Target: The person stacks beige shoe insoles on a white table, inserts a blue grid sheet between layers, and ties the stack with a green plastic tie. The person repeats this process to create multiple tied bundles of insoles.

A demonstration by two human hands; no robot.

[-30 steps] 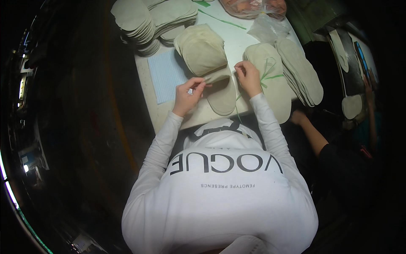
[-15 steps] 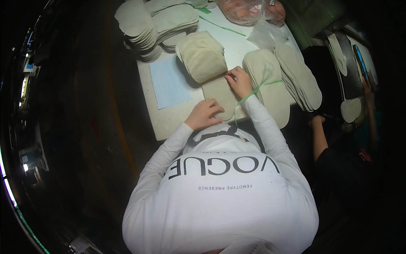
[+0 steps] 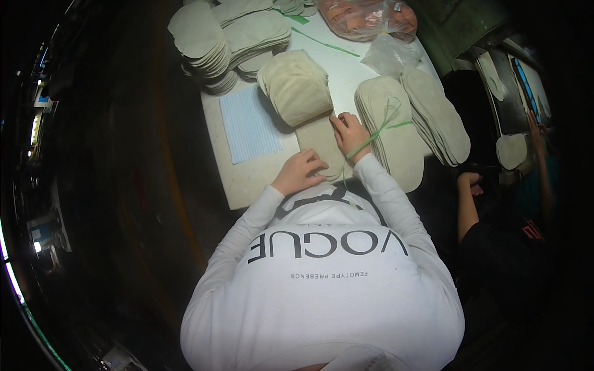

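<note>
A stack of beige insole-shaped pieces [image 3: 297, 86] lies before me, its upper pieces bent back over the far part. Below the bend, a flat insole [image 3: 318, 143] extends toward my body. My left hand [image 3: 300, 171] rests on the insole's near left edge, its fingers bent and thumb apart. At its right edge, near the fold, the thumb and fingers of my right hand [image 3: 351, 134] are pinched together; the fingertips are partly hidden. A green tie strip [image 3: 360, 148] crosses my right wrist.
Tall insole stacks [image 3: 198, 37] stand at the far left. More stacks [image 3: 436, 117] lie to the right, one tied with green strip. A light-blue textured sheet [image 3: 249, 123] and a clear bag of orange-brown pieces [image 3: 370, 18] share the white table [image 3: 238, 185]. Another person's arm [image 3: 468, 207] is at right.
My right hand has slid slightly toward me along the insole's edge. The left hand stays at the near end. At right, another person's hands have shifted.
</note>
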